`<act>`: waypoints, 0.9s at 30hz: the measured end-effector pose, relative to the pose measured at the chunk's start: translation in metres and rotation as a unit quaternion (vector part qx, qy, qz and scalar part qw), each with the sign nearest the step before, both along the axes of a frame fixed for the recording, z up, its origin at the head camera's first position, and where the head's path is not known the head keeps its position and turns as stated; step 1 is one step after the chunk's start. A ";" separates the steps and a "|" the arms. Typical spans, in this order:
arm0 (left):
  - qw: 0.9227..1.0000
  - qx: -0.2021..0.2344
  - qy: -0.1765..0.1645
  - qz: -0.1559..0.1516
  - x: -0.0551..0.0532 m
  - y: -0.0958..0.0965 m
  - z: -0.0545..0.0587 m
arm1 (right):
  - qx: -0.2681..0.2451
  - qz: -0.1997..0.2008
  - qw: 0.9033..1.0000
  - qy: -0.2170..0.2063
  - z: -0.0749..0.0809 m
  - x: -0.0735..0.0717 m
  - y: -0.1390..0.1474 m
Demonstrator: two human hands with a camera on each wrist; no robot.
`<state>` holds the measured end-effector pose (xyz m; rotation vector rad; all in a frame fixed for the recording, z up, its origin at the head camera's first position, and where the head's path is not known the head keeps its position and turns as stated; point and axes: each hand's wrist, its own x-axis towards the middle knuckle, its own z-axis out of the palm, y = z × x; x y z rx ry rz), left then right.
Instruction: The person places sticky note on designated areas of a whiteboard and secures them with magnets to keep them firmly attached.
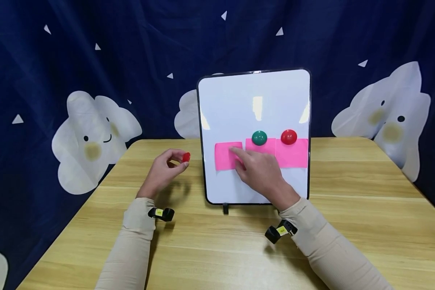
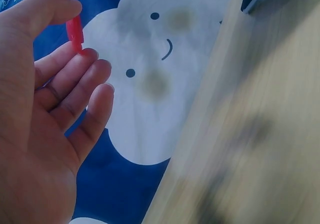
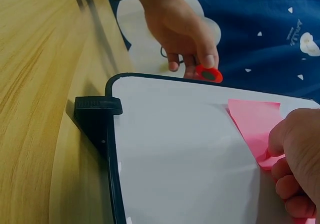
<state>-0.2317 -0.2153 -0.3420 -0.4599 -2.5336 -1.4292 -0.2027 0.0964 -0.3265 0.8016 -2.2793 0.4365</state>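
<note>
My left hand [image 1: 162,171] pinches a round red magnet [image 1: 186,157] between thumb and fingertips, left of the whiteboard [image 1: 235,100]. In the right wrist view the magnet's underside [image 3: 209,74] shows a dark disc. My right hand [image 1: 262,173] reaches across the board's front, its extended index finger pressing the leftmost pink sticky note [image 1: 222,161]. Two more pink notes sit to the right: a middle one [image 1: 270,146] under a green magnet [image 1: 259,137], partly covered by the right hand, and a right one [image 1: 293,157] under a red magnet [image 1: 288,137].
The whiteboard stands upright on small black feet [image 1: 226,208] on a wooden table [image 1: 203,249]. Behind the table hangs a dark blue curtain [image 1: 148,36] with white clouds and triangles. Each wrist wears a small black camera, one of them the left wrist camera [image 1: 165,214].
</note>
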 end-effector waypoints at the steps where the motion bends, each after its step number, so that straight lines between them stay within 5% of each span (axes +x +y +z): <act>1: 1.000 0.000 -0.002 -0.002 0.000 0.000 0.000 | 0.001 0.000 1.000 0.000 0.000 0.000 0.000; 13: 0.999 -0.012 0.032 -0.017 -0.002 0.000 0.000 | 0.003 0.000 1.000 0.000 0.000 0.000 -0.001; 21: 0.995 0.078 0.045 -0.042 0.002 0.009 0.010 | 0.002 0.001 1.000 0.000 0.000 0.001 -0.001; 27: 0.995 0.073 0.063 -0.023 0.006 0.018 0.019 | 0.003 0.000 1.000 0.002 0.000 0.002 -0.001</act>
